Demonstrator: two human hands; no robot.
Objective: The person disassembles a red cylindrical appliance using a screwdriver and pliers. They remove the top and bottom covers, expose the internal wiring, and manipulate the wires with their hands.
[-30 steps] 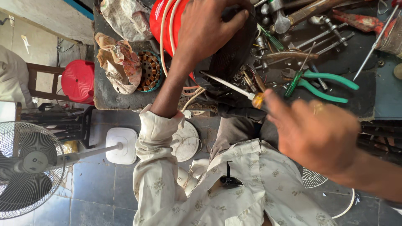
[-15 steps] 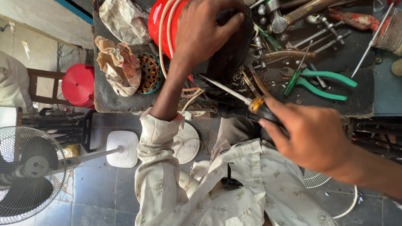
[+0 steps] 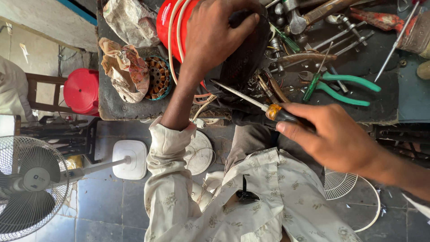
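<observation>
Black plastic and red shell make up the fan housing (image 3: 245, 58) that sits at the near edge of the workbench (image 3: 121, 107). My left hand (image 3: 215, 36) is spread over the top of it, fingers curled round the dark side and pressing it down. My right hand (image 3: 340, 143) is closed tight around the orange-and-black handle of a screwdriver (image 3: 251, 101). Its long blade slants up and to the left, and the tip is at the lower edge of the housing, just under my left wrist. I cannot tell whether the tip is seated in anything. As I judge it, the chief danger is a slip: the blade points toward my own forearm, and a hard push off a poor seat could drive it into skin. It could also catch the white cord (image 3: 172, 40) draped over the red shell. The housing overhangs my lap, so easing my left palm might let it roll off. Green-handled pliers (image 3: 347, 89) lie just beyond my knuckles, easy to knock.
</observation>
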